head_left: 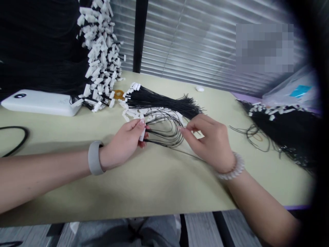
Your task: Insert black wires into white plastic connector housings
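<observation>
My left hand (pixel 125 139) pinches the white-tagged end of a few thin black cords (pixel 164 135), which curve out to the right in loops. At the right side of these loops is my right hand (pixel 212 140), with thumb and forefinger closed together; whether a cord is between them is too small to tell. Just behind lies a bundle of straight black cords (pixel 161 101), white tags at its left end and loose ends at its right. More white tags (pixel 133 113) lie beside my left fingertips, partly hidden.
A tall pile of black cords (pixel 43 48) with many white tags stands at the left, behind a white power bank (pixel 42 102). A yellow tape roll (pixel 118 94) is near it. At the right lies another tagged cord heap (pixel 288 130) beside a clear plastic bag (pixel 293 87).
</observation>
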